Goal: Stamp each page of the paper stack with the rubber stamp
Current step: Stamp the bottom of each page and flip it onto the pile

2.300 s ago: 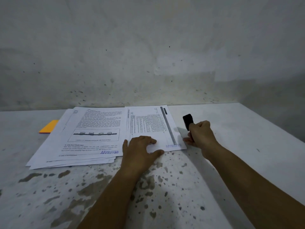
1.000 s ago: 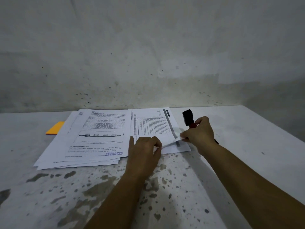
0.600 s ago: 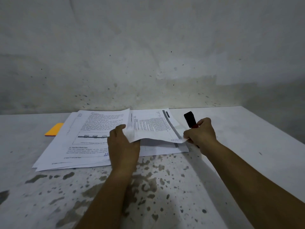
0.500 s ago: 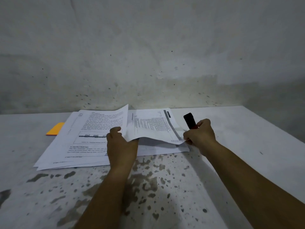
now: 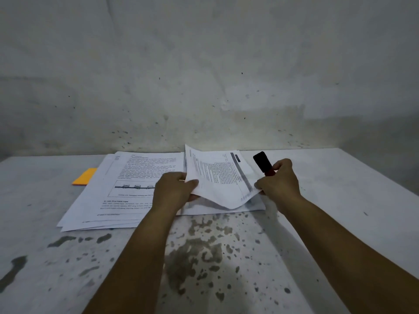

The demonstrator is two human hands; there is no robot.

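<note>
Head view: a printed sheet [image 5: 217,177] is seen lifted off the bench [image 5: 226,257] at the centre of the frame, sagging in the middle between the 2 hands. Its left edge is pinched by the left hand [image 5: 174,192], thumb on top and fingers curled beneath. Its lower right corner, where a faint blue stamp mark is visible, is pinched by the right hand [image 5: 280,184]. The rubber stamp [image 5: 263,163] is also gripped in the right hand, its black end pointing up and toward the upper left and a red part showing just above the fingers. Under the lifted sheet, the remaining paper stack [image 5: 256,206] lies flat on the bench. To its left, a fanned pile of pages [image 5: 127,191] is spread out, partly covered by the left hand. An orange pad [image 5: 85,176] is seen at the left, tucked partly under that pile. The bench surface near the lower centre is marked by dark blotches.
</note>
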